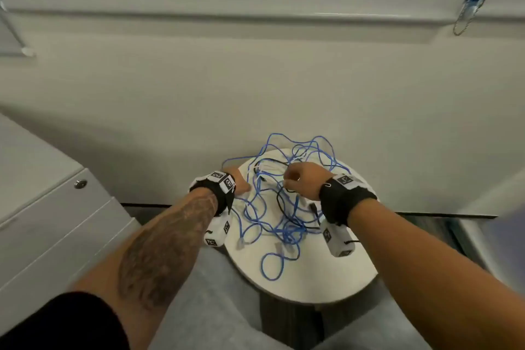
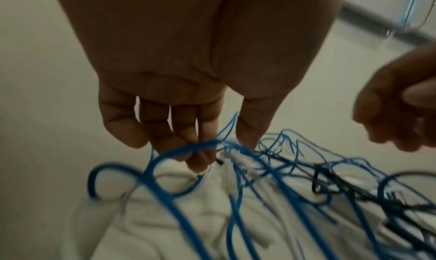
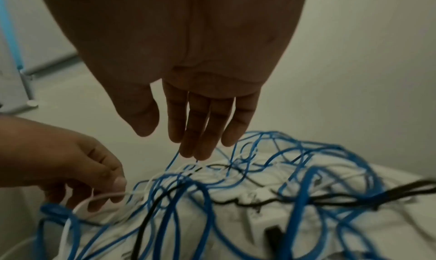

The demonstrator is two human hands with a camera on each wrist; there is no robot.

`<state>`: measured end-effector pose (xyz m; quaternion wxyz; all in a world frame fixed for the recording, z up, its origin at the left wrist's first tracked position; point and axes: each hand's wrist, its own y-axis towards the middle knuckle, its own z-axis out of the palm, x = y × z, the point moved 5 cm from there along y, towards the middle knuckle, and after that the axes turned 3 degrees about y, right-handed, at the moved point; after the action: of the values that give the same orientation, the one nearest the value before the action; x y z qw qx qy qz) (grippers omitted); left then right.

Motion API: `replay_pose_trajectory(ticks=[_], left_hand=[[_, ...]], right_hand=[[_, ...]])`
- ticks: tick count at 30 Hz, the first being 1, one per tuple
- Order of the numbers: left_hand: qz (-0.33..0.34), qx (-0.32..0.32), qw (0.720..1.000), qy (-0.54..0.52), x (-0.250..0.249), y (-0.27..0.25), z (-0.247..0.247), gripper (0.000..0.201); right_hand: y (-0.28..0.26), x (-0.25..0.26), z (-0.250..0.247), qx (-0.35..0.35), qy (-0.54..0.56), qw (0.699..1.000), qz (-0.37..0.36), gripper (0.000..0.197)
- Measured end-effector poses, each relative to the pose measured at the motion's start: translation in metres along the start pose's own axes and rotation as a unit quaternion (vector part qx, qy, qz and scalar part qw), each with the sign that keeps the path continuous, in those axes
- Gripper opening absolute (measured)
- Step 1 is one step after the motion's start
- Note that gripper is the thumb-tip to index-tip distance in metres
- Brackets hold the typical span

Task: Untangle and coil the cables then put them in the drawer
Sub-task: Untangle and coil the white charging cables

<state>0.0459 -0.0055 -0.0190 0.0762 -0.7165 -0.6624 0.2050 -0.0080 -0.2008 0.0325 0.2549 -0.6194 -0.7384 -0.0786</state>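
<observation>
A tangle of blue cables [image 1: 284, 219], with a black cable [image 1: 279, 202] and a thin white cable [image 3: 103, 196] running through it, lies on a small round white table [image 1: 312, 273]. My left hand [image 1: 246, 187] is at the tangle's left edge. It pinches the white cable between thumb and fingertips [image 3: 118, 184], and a blue loop [image 2: 188, 148] crosses its fingers. My right hand [image 3: 188, 150] hovers over the middle of the pile, fingers hanging almost straight and thumb apart. Its fingertips [image 3: 200, 154] touch a thin blue strand.
A grey drawer cabinet [image 1: 56, 221] with a round lock [image 1: 80, 184] stands to the left, its drawers shut. A plain wall rises right behind the table. Loose clear cable plugs [image 1: 241, 243] lie near the table's front left. My grey-trousered legs [image 1: 216, 293] are under the table.
</observation>
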Motion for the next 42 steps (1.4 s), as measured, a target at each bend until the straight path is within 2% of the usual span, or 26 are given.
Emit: replay_pose_trajectory(ticks=[2, 4, 6, 8, 12, 14, 18, 20, 22, 25, 28, 31, 33, 35, 38, 42], left_hand=[[-0.006, 0.021, 1.0, -0.015, 0.003, 0.002, 0.005, 0.045], [0.007, 0.003, 0.996, -0.089, 0.003, 0.001, -0.001, 0.033], [0.031, -0.041, 0.975, -0.215, 0.001, 0.0, -0.013, 0.019], [0.057, -0.057, 0.945, -0.317, -0.004, -0.004, -0.026, 0.015], [0.122, -0.029, 0.913, -0.389, -0.023, -0.021, -0.04, 0.016], [0.139, -0.025, 0.89, -0.434, -0.027, -0.027, -0.042, 0.024], [0.069, 0.017, 0.858, -0.509, -0.024, -0.032, -0.024, 0.071], [0.054, 0.041, 0.848, -0.526, -0.024, -0.031, -0.011, 0.078], [0.045, 0.025, 0.854, -0.518, -0.021, -0.033, -0.003, 0.067], [0.093, -0.023, 0.862, -0.497, -0.021, -0.039, -0.005, 0.024], [0.149, -0.059, 0.882, -0.443, -0.025, -0.04, -0.008, 0.026], [0.168, -0.087, 0.897, -0.398, -0.026, -0.04, -0.012, 0.022], [0.166, -0.115, 0.891, -0.406, -0.026, -0.042, -0.021, 0.019], [0.17, -0.147, 0.873, -0.432, -0.027, -0.046, -0.034, 0.019], [0.189, -0.162, 0.866, -0.433, -0.036, -0.053, -0.049, 0.019], [0.201, -0.169, 0.882, -0.39, -0.05, -0.061, -0.062, 0.025]], right_hand=[[0.014, 0.005, 0.011, 0.005, 0.0, 1.0, 0.001, 0.027], [0.024, 0.015, 0.02, 0.009, 0.009, 1.0, -0.006, 0.033], [0.035, 0.023, 0.018, -0.011, 0.027, 0.999, -0.024, 0.042], [0.043, 0.028, 0.011, -0.036, 0.035, 0.998, -0.047, 0.047], [0.046, 0.036, -0.007, -0.068, 0.038, 0.994, -0.076, 0.025], [0.043, 0.035, -0.022, -0.095, 0.063, 0.99, -0.082, 0.018], [0.031, 0.037, -0.052, -0.151, 0.118, 0.977, -0.092, 0.014], [0.023, 0.038, -0.068, -0.175, 0.131, 0.972, -0.09, 0.019], [0.016, 0.038, -0.082, -0.194, 0.137, 0.968, -0.083, 0.024], [0.008, 0.038, -0.101, -0.217, 0.145, 0.962, -0.076, 0.029], [0.001, 0.038, -0.116, -0.236, 0.2, 0.949, -0.065, 0.031], [-0.007, 0.039, -0.131, -0.254, 0.284, 0.922, -0.063, 0.029], [-0.011, 0.037, -0.137, -0.26, 0.33, 0.905, -0.071, 0.027], [-0.015, 0.036, -0.135, -0.235, 0.365, 0.898, -0.068, 0.024], [-0.019, 0.04, -0.121, -0.186, 0.316, 0.927, -0.081, 0.013], [-0.02, 0.048, -0.092, -0.11, 0.202, 0.972, -0.055, 0.032]])
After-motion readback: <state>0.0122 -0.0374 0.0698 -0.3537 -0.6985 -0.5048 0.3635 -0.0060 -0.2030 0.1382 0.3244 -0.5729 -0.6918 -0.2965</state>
